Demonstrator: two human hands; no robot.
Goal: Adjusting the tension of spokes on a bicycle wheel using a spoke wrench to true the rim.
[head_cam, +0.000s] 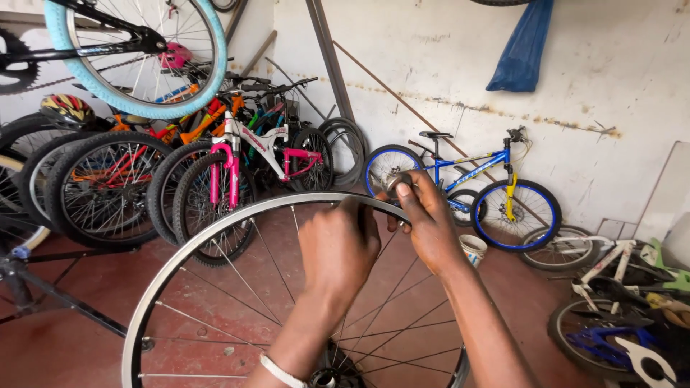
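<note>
A bare silver bicycle wheel rim [208,233] with thin spokes stands upright in front of me, its hub [325,376] at the bottom edge. My left hand [338,248] grips the top of the rim, fingers curled over it. My right hand [424,215] is closed at the rim's upper right and pinches a small dark roll or tool [397,181] between thumb and fingers; I cannot tell exactly what it is. A white band sits on my left wrist.
Several bicycles [237,154] lean in a row at the left wall. A blue bicycle [467,183] stands against the back wall, a white bucket [472,249] below it. A light-blue tyred wheel [136,50] hangs top left. Bike parts [625,302] lie at right. A black stand [50,287] crosses the red floor.
</note>
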